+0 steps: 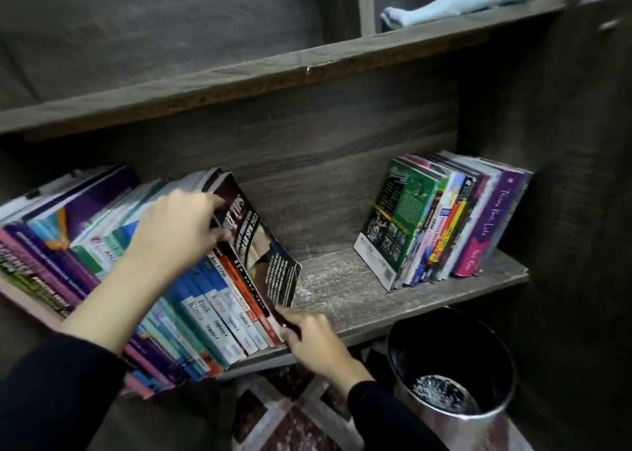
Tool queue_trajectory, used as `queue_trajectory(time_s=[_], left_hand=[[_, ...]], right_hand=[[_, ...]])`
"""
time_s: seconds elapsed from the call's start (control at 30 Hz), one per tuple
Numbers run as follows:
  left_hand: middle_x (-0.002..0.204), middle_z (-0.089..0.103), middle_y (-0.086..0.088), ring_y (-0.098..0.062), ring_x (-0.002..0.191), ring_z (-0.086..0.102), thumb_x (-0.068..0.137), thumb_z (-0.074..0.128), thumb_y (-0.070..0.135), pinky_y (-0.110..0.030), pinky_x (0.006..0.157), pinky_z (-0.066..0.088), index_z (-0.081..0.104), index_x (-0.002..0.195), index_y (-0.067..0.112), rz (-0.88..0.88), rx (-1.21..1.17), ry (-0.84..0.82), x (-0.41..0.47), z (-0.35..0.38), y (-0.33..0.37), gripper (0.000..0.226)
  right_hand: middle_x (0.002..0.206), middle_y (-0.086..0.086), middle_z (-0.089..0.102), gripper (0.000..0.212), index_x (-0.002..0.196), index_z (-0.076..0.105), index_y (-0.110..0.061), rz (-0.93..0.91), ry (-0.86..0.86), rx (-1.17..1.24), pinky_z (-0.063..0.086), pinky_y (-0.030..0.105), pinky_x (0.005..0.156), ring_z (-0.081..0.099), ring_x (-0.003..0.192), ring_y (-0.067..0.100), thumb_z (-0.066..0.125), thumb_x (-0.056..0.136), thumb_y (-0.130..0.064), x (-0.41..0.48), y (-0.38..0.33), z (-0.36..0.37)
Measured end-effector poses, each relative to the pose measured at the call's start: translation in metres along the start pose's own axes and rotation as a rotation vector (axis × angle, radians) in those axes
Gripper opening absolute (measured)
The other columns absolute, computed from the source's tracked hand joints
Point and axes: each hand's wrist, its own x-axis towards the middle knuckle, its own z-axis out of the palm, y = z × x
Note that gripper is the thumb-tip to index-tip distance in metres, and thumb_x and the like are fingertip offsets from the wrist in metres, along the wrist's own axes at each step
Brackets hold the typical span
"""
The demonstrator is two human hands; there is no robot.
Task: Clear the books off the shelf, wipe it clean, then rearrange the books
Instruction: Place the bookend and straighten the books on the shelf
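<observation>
A long row of leaning books [102,245] fills the left half of the wooden shelf [359,296]. The rightmost one is a dark-covered book [263,245], tilted away from the row. My left hand [178,228] lies on top of the row and its fingers pinch that book's top edge. My right hand [311,338] grips the same book's lower front corner at the shelf's front edge. A smaller group of upright books [444,225] stands at the shelf's right end against the side panel. The shelf board between the two groups is bare and looks dusty.
A light blue cloth [461,1] lies on the shelf above, at the right. A black round bin [455,365] stands on the floor below the shelf's right part. A patterned floor mat [290,416] shows below. The cabinet's side wall [564,143] closes the right.
</observation>
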Motion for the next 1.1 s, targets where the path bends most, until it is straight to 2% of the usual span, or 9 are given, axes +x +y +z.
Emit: queue_trajectory(time_s=[0.07, 0.17, 0.3, 0.43, 0.57, 0.67, 0.83, 0.97, 1.1], left_hand=[[0.112, 0.064, -0.014, -0.033, 0.107, 0.058, 0.08, 0.071, 0.036, -0.041, 0.091, 0.047, 0.064, 0.118, 0.017, -0.012, 0.125, -0.022, 0.007, -0.005, 0.012, 0.043], [0.127, 0.057, -0.016, -0.031, 0.122, 0.048, 0.083, 0.065, 0.046, -0.037, 0.108, 0.027, 0.058, 0.127, 0.015, 0.1, 0.178, -0.034, 0.019, -0.005, 0.042, 0.054], [0.128, 0.06, -0.008, -0.029, 0.12, 0.054, 0.078, 0.069, 0.053, -0.038, 0.1, 0.044, 0.047, 0.138, 0.029, 0.185, -0.142, -0.142, 0.045, 0.006, 0.098, 0.068], [0.127, 0.062, -0.002, -0.023, 0.12, 0.056, 0.074, 0.076, 0.043, -0.04, 0.099, 0.045, 0.055, 0.132, 0.025, 0.366, -0.498, -0.051, 0.072, 0.021, 0.17, 0.064], [0.139, 0.052, -0.002, -0.018, 0.129, 0.047, 0.075, 0.077, 0.034, -0.034, 0.108, 0.036, 0.048, 0.139, 0.021, 0.585, -0.656, -0.015, 0.093, 0.029, 0.236, 0.071], [0.145, 0.046, -0.004, -0.018, 0.133, 0.042, 0.076, 0.077, 0.03, -0.029, 0.11, 0.031, 0.042, 0.143, 0.017, 0.654, -0.661, -0.03, 0.107, 0.036, 0.263, 0.076], [0.137, 0.054, -0.005, -0.023, 0.126, 0.049, 0.082, 0.071, 0.032, -0.035, 0.105, 0.038, 0.046, 0.14, 0.022, 0.643, -0.567, -0.041, 0.119, 0.051, 0.274, 0.064], [0.135, 0.056, -0.002, -0.021, 0.124, 0.051, 0.086, 0.067, 0.032, -0.033, 0.104, 0.038, 0.05, 0.137, 0.023, 0.654, -0.597, 0.03, 0.115, 0.057, 0.27, 0.055], [0.136, 0.055, 0.0, -0.02, 0.126, 0.049, 0.087, 0.066, 0.032, -0.034, 0.106, 0.036, 0.05, 0.137, 0.021, 0.653, -0.616, 0.058, 0.112, 0.061, 0.266, 0.054]], right_hand=[[0.143, 0.001, 0.049, 0.041, 0.136, 0.052, -0.017, 0.044, 0.076, -0.061, 0.031, 0.026, 0.11, 0.044, 0.132, 0.019, 0.045, 0.096, -0.013, -0.003, 0.006, -0.013], [0.135, 0.004, 0.056, 0.036, 0.13, 0.057, -0.011, 0.118, 0.348, -0.036, 0.037, 0.024, 0.103, 0.051, 0.124, 0.018, 0.045, 0.096, -0.009, -0.008, 0.012, -0.039], [0.119, 0.005, 0.06, 0.028, 0.123, 0.058, -0.01, 0.275, 0.78, 0.061, 0.041, 0.026, 0.088, 0.056, 0.111, 0.022, 0.051, 0.096, -0.012, -0.016, 0.024, -0.073], [0.119, 0.01, 0.055, 0.042, 0.122, 0.057, -0.007, 0.316, 1.102, 0.018, 0.047, 0.036, 0.092, 0.056, 0.113, 0.03, 0.071, 0.082, -0.011, -0.013, 0.051, -0.086], [0.127, 0.012, 0.053, 0.065, 0.135, 0.051, -0.008, 0.35, 1.147, -0.069, 0.049, 0.042, 0.092, 0.056, 0.115, 0.033, 0.077, 0.075, -0.011, -0.008, 0.062, -0.085], [0.135, 0.013, 0.048, 0.072, 0.14, 0.045, -0.007, 0.366, 1.132, -0.069, 0.046, 0.043, 0.096, 0.053, 0.12, 0.034, 0.077, 0.076, -0.01, -0.002, 0.067, -0.084], [0.136, 0.015, 0.048, 0.072, 0.139, 0.045, -0.002, 0.4, 1.156, -0.043, 0.046, 0.045, 0.096, 0.054, 0.12, 0.035, 0.078, 0.075, -0.01, 0.007, 0.081, -0.087], [0.142, 0.012, 0.039, 0.07, 0.143, 0.039, -0.004, 0.415, 1.122, 0.015, 0.038, 0.04, 0.105, 0.044, 0.128, 0.032, 0.072, 0.081, -0.012, 0.009, 0.079, -0.088], [0.13, 0.005, 0.036, 0.075, 0.137, 0.046, -0.001, 0.424, 1.149, -0.083, 0.051, 0.041, 0.088, 0.053, 0.115, 0.032, 0.08, 0.072, -0.015, 0.008, 0.075, -0.087]])
